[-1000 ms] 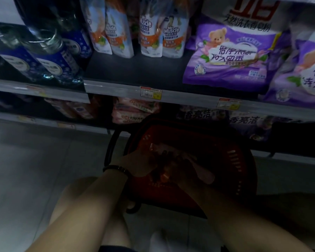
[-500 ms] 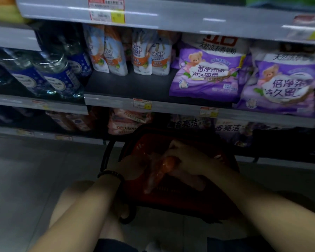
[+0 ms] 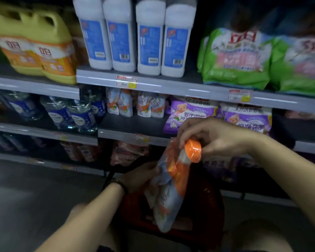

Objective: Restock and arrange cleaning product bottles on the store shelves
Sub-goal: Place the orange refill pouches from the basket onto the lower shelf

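Observation:
A white-and-orange refill pouch with an orange cap hangs tilted above the red shopping basket. My right hand pinches the pouch at its capped top. My left hand grips the pouch's left side lower down. Matching pouches stand in a row at the back of the middle shelf, whose dark front part lies bare.
White bottles and yellow jugs fill the upper shelf, green bags to their right. Purple bags sit right of the pouches, clear blue-labelled bottles left. Grey floor lies at the lower left.
Both hands have lifted the pouch up out of the basket. My view has tilted upward, bringing the upper shelf into sight.

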